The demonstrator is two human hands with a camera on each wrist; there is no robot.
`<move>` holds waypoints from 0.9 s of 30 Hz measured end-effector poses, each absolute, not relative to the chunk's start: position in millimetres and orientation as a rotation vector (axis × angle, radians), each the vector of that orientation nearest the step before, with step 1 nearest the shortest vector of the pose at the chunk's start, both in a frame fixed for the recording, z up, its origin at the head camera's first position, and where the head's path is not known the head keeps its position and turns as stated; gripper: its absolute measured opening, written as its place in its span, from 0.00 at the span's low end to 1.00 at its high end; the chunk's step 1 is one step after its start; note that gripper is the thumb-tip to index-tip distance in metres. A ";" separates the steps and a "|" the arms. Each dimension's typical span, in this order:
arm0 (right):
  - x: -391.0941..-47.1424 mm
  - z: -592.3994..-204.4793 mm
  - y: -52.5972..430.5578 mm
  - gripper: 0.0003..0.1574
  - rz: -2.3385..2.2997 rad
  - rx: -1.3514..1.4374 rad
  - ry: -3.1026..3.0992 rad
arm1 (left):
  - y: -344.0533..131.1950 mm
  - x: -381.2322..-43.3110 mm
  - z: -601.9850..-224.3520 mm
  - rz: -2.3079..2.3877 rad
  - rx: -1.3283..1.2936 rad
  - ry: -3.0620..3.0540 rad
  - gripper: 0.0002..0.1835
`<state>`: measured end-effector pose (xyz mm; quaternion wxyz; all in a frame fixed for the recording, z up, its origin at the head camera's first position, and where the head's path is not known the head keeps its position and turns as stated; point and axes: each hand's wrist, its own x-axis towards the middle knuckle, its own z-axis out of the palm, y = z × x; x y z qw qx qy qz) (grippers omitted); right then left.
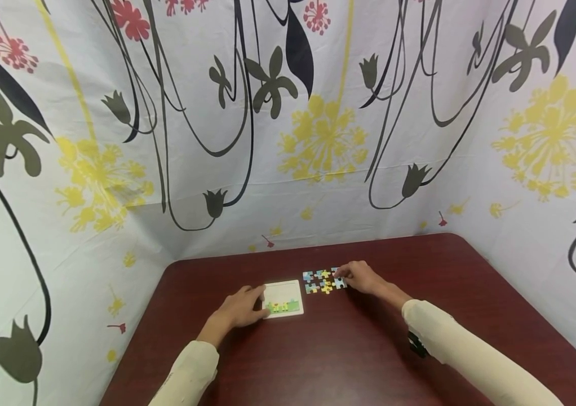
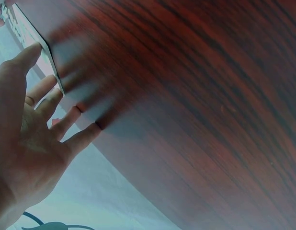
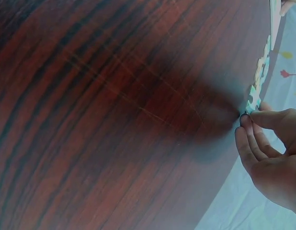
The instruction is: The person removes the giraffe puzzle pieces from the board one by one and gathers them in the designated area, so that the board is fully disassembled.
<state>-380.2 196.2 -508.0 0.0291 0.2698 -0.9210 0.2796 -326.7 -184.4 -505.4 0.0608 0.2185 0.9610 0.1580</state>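
A white puzzle tray lies on the table, with a green strip of picture along its near side. My left hand rests at the tray's left edge. In the left wrist view its fingers are spread, with the thumb and nearest fingertips right at the rim. To the right of the tray, several loose puzzle pieces in blue and yellow lie grouped in two rows. My right hand is at the right end of this group, thumb and fingertips pinching a puzzle piece, which they partly hide.
The dark red wood-grained table ends a short way beyond the pieces. White cloth printed with flowers hangs behind and on both sides. A dark object shows at the right wrist, below the sleeve.
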 end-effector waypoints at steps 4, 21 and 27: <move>-379.1 -507.2 196.0 0.14 0.867 0.827 -2.842 | -183.6 -327.4 -504.6 0.476 0.671 2.900 0.28; -375.5 -504.8 182.1 0.12 0.921 0.922 -2.803 | -187.3 -326.2 -503.3 0.465 0.642 2.877 0.41; -370.7 -505.9 167.2 0.11 0.893 0.959 -2.785 | -186.9 -326.4 -504.8 0.473 0.634 2.884 0.39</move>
